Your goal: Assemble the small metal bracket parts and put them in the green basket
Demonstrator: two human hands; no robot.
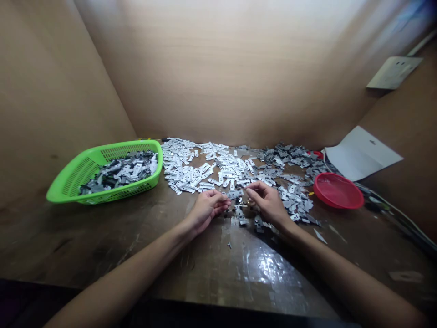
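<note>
My left hand (207, 207) rests on the dark worktop (143, 237) with its fingers curled together, pinching something too small to make out. My right hand (268, 200) faces it a short gap away, fingers also pinched together at a small part. Between and just below the two hands lies a little cluster of dark grey metal pieces (241, 210). Behind the hands spreads a heap of small white flat pieces (201, 168). A heap of grey pieces (290, 175) lies to the right of that.
A green plastic basket (68, 180) holding mixed grey and white pieces stands at the left. A red shallow dish (337, 190) sits at the right, beside a white sheet of paper (360, 152) and cables (403, 214). Brown board walls enclose the bench.
</note>
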